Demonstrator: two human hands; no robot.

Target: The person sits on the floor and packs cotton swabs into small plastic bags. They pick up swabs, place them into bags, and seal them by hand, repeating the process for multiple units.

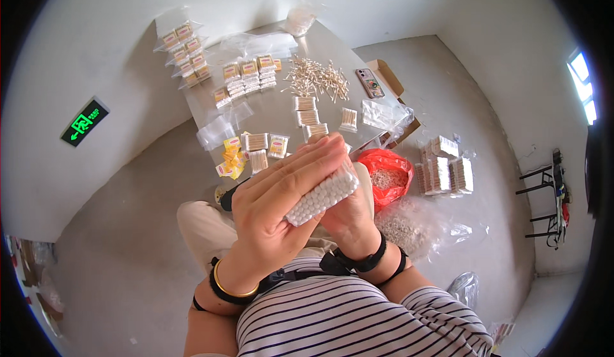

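A bundle of cotton swabs (324, 198) is pressed between my two palms, its white tips facing up toward me. My left hand (272, 194) lies along one side of the bundle with its fingers straight and together. From the other side my right hand (350, 221) supports it; most of its fingers are hidden behind the bundle and the left hand. Just beyond my hands, small stacks of cotton swabs (306, 111) lie on the table (217, 111). Yellow printed cards (231, 155) and a filled pack of swabs (277, 146) sit to the left of them.
Loose swabs (316, 79) are heaped farther back, beside a phone (369, 83). Packed swabs (249, 72) stand in rows at the back left. A red bag of swabs (388, 173), a clear bag of swabs (409, 229) and stacked packs (444, 168) are at the right.
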